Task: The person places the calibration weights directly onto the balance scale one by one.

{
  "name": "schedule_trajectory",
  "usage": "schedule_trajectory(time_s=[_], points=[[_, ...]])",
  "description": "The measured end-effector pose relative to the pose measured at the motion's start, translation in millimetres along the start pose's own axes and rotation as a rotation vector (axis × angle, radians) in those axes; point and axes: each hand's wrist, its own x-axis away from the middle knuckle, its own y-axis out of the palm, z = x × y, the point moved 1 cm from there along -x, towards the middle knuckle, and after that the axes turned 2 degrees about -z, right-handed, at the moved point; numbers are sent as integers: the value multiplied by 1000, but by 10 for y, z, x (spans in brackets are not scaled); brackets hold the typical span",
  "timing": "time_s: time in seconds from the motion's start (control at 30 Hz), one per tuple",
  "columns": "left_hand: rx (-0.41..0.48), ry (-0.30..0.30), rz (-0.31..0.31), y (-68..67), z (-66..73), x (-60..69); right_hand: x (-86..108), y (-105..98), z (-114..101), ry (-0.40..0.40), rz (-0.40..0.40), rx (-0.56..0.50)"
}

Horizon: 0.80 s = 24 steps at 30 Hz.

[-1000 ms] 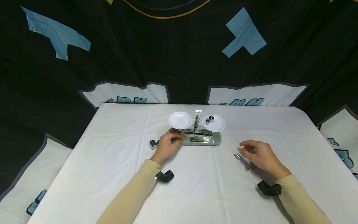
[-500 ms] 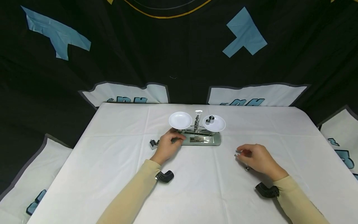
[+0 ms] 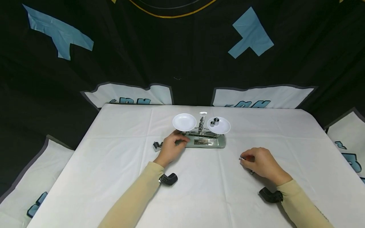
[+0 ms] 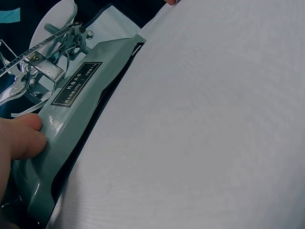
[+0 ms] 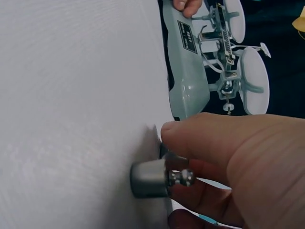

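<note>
A balance scale with a green base (image 3: 209,143) stands at the table's middle, with two white pans. Its left pan (image 3: 184,122) is bare; on the right pan (image 3: 223,127) stand two metal weights (image 3: 216,121). My left hand (image 3: 171,148) grips the left end of the base, fingertips against the green metal (image 4: 71,124). To the right, my right hand (image 3: 263,164) pinches a small metal weight (image 3: 241,158) low over the cloth. Another weight (image 3: 252,172) lies beneath that hand, seen large as a knobbed cylinder (image 5: 148,179) in the right wrist view.
More metal weights (image 3: 156,146) lie just left of my left hand. White cloth (image 3: 194,190) covers the table. Behind its far edge hangs a black curtain (image 3: 171,57) with blue and white patches.
My right hand has moved slightly left and down, and its thumb and finger have closed on the small weight. The left hand keeps its grip on the base.
</note>
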Motion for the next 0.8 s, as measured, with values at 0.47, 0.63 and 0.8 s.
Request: schedule_trajectory(time_s=[0.47,0.63,0.8], points=[[0,1,6,5,-3,5,2,17,-44,-86,47,94],[-1,5,5,3,4,6,3,25,-48,-78,49,92],[2,8,6,1,14,1,5,25,-49,-40,30,65]])
